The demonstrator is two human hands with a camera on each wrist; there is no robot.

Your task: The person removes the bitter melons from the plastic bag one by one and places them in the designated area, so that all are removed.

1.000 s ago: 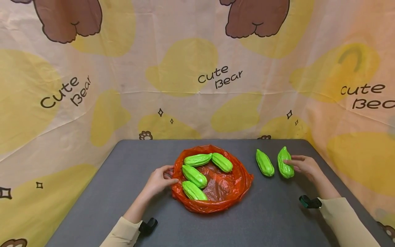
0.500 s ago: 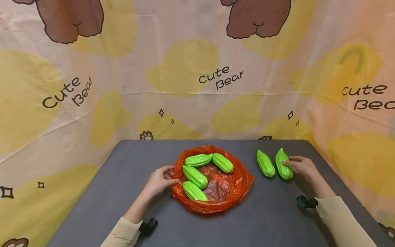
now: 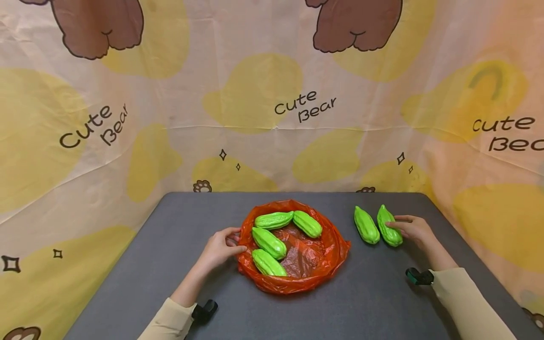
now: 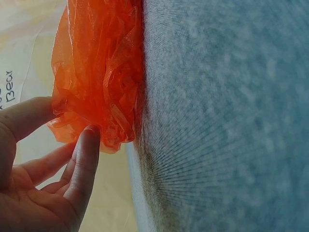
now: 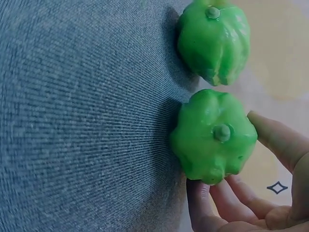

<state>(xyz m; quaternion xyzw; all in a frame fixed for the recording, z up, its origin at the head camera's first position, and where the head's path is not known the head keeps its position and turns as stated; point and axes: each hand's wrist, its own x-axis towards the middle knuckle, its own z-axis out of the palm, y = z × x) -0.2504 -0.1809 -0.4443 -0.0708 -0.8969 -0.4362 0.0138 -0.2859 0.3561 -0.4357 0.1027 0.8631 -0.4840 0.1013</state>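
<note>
A red plastic bag (image 3: 293, 285) with its rim turned down lies open on the table, several green bitter gourds (image 3: 269, 243) inside along its left and far sides. My left hand (image 3: 218, 248) holds the bag's left edge between thumb and fingers; crumpled plastic (image 4: 104, 77) meets the fingertips in the left wrist view. To the right of the bag, my right hand (image 3: 418, 232) grips a bitter gourd (image 3: 388, 236) lying on the table, thumb on one side and fingers on the other. Just left of it lies another bitter gourd (image 3: 366, 226), seen end-on in the right wrist view.
A dark grey table (image 3: 204, 208) carries everything. Behind it and at both sides hangs a printed cloth (image 3: 255, 94) with bears and lettering. A black wrist camera (image 3: 205, 311) sits on the left wrist, another camera (image 3: 419, 276) on the right.
The right hand has shifted slightly left with its bitter gourd, closing the gap to the neighbouring one and tilting its tip leftward. The left hand and the bag stay put.
</note>
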